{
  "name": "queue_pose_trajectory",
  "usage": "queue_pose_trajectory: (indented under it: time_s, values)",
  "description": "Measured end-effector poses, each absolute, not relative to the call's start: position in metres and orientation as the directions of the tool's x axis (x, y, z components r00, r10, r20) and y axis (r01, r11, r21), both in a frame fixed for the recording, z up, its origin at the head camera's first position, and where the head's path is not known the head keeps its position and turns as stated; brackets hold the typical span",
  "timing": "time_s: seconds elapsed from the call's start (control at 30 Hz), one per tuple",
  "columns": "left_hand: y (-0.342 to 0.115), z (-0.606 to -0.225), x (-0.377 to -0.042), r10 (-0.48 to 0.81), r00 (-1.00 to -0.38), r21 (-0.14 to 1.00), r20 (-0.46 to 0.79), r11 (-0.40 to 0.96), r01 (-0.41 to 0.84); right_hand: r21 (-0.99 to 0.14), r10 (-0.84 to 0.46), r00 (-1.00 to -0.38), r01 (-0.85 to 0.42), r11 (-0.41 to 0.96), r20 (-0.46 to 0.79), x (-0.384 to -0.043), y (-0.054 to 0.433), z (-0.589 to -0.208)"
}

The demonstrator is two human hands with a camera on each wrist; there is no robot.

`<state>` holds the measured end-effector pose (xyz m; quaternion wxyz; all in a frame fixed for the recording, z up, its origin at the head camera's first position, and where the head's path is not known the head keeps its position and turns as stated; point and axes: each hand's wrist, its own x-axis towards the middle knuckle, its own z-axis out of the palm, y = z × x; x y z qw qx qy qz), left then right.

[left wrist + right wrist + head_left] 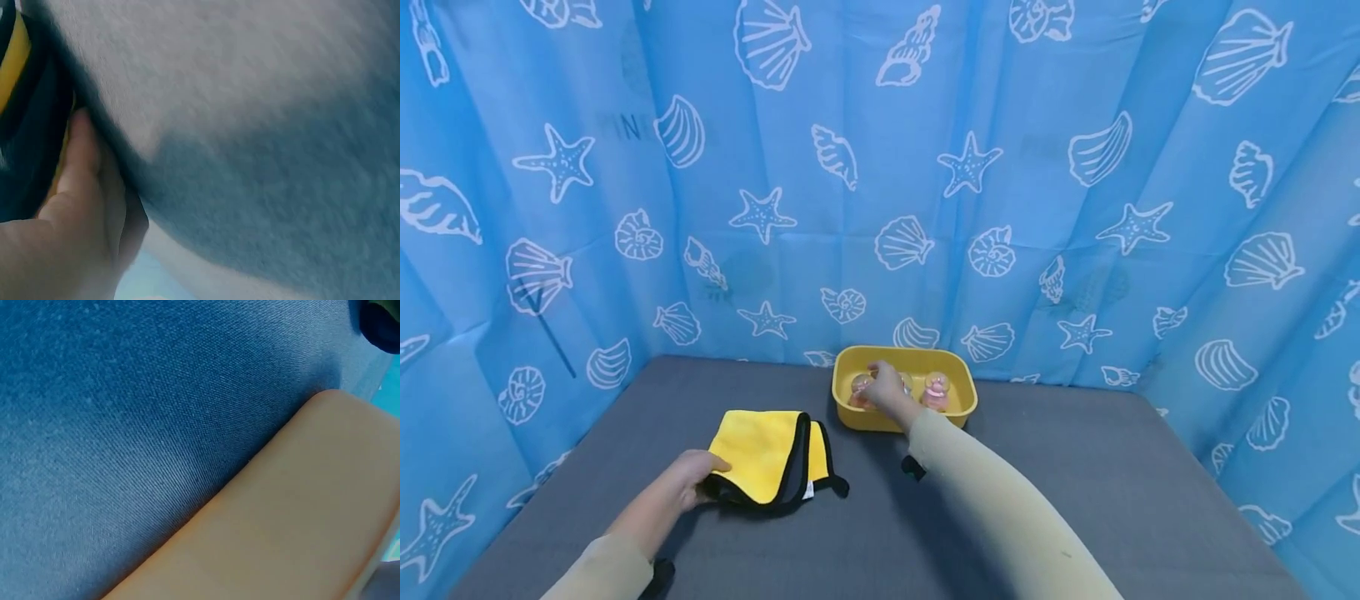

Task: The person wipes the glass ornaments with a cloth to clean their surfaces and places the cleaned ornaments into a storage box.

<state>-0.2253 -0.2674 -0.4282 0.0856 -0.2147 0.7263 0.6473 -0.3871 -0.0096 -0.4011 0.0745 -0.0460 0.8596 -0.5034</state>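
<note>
My left hand (691, 477) grips the near left corner of a folded yellow cloth (756, 446) with black edging, thumb on top. In the left wrist view, the thumb presses along the dark border of the cloth (15, 69). Farther off, my right hand (893, 390) reaches down into a yellow bin (906, 423) with bent fingers. Its thumb and fingertips are right at a small clear-domed, pinkish snow globe (859, 385) on the left; I cannot tell if they pinch it. A similar pink globe (936, 392) stands on the right, and another (907, 383) is mostly hidden behind the hand.
A dark grey table (1075, 483) bears the bin and cloth. Blue curtains (865, 192) printed with white shells and starfish rise behind it and along both sides. In the right wrist view, the bin's outer wall (294, 506) fills the lower right.
</note>
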Motion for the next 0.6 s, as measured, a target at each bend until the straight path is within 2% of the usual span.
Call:
queue_pose_trajectory:
  time_s: [0.27, 0.5, 0.6]
  values:
    - [-0.270, -0.426, -0.236, -0.134, -0.901, 0.899, -0.412, 0.101, -0.426, -0.875, -0.148, -0.989, -0.049, 0.481, -0.026, -0.380, 0.010, -0.392]
    - [-0.271, -0.432, -0.247, -0.131, -0.909, 0.918, -0.396, -0.047, -0.394, -0.953, -0.166, -0.985, -0.014, 0.303, -0.038, -0.369, 0.030, -0.372]
    - [-0.277, -0.430, -0.250, -0.135, -0.915, 0.923, -0.381, -0.002, -0.384, -0.965, -0.175, -0.984, -0.019, 0.263, -0.029, -0.365, 0.042, -0.367]
